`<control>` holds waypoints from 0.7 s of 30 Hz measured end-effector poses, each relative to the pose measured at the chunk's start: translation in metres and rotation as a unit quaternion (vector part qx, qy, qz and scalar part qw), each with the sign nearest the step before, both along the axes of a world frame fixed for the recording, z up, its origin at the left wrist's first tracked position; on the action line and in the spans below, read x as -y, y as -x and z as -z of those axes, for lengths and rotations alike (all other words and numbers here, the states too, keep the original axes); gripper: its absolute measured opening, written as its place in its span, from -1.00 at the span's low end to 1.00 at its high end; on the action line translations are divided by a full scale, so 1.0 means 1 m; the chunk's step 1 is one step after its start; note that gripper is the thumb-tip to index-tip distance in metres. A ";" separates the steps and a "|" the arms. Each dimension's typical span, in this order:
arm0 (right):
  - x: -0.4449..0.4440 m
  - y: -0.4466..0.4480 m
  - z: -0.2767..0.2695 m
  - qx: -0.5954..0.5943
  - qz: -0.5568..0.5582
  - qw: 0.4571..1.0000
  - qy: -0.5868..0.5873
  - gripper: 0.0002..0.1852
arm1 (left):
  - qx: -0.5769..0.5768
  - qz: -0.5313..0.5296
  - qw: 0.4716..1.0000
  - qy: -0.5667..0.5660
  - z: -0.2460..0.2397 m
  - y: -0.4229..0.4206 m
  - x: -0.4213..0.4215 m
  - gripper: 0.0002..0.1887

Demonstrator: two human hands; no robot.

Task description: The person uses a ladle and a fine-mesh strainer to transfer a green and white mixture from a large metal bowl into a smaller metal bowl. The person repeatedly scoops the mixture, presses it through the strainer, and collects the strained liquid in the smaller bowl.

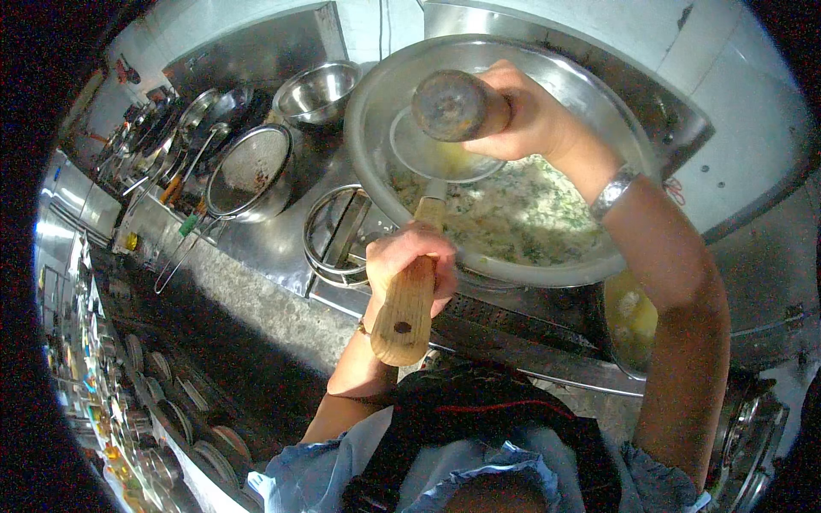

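Note:
My left hand [410, 266] is closed around the wooden handle [404, 314] of a round metal ladle [410, 144]. The ladle's bowl is over a wide metal basin [545, 276] and seems to hold some yellowish liquid. My right hand [526, 115] grips a thick, dark wooden pestle-like rod [452, 106], seen end-on above the ladle; its lower end is hidden. In the basin lies a pale mixture flecked with chopped greens [539, 224].
Left of the basin are a steel bowl [319, 93], a mesh strainer on a pot [250, 170] and a round metal ring stand [333, 237]. Pans and ladles crowd the far left. A pot with yellowish liquid [632, 320] stands below my right forearm.

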State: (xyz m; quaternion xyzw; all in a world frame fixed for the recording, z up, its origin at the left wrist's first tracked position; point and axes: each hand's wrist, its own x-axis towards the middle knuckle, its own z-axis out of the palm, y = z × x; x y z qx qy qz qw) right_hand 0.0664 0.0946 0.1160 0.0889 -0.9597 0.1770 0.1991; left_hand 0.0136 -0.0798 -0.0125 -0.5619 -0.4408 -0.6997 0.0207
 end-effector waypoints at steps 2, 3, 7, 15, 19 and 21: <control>0.002 -0.001 -0.003 0.020 0.017 1.000 0.008 -0.58 | -0.010 -0.012 1.000 0.018 -0.001 0.001 0.001 -0.76; 0.003 -0.002 -0.004 0.027 0.027 0.999 0.021 -0.59 | -0.016 -0.019 0.999 0.027 -0.001 0.001 0.002 -0.75; -0.001 -0.002 -0.001 0.030 0.027 0.996 0.075 -0.64 | -0.021 -0.019 1.000 0.009 -0.001 0.000 0.000 -0.75; -0.017 0.005 0.012 -0.056 -0.034 0.986 0.155 -0.71 | -0.035 -0.041 0.999 0.009 -0.004 0.000 -0.001 -0.76; -0.020 0.001 0.008 -0.030 -0.005 0.990 0.141 -0.74 | -0.016 -0.020 1.000 0.010 -0.009 -0.001 0.000 -0.75; -0.021 0.000 0.010 -0.022 -0.012 0.983 0.180 -0.76 | 0.029 0.011 0.999 0.034 -0.014 -0.004 0.003 -0.75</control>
